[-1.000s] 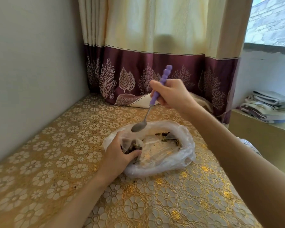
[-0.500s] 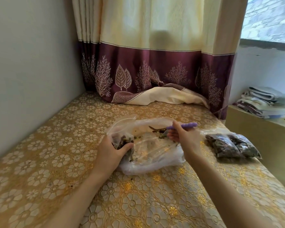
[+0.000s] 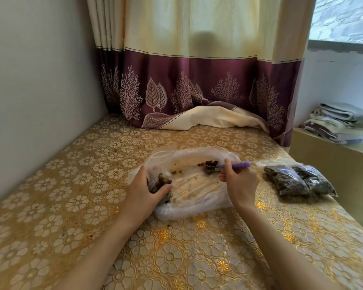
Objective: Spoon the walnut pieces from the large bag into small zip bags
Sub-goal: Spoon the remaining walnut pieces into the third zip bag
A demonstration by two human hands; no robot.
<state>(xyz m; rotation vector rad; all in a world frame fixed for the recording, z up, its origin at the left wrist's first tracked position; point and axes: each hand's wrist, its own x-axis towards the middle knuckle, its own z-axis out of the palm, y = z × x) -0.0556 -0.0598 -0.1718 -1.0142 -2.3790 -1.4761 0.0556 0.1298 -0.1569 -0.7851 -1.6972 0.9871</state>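
While the large bag lay open on the gold-patterned bench, the right hand had its grip curled tight around the purple handle of the spoon, fingers closed on it. The spoon's bowl pointed left into the far right part of the bag and sat among a small heap of walnut pieces, just left of that hand. The left hand gripped a small zip bag at the bag's left edge, thumb and fingers curved round it, with brown pieces showing between them. Two filled zip bags lay flat on the bench to the right, near the right hand but apart from it.
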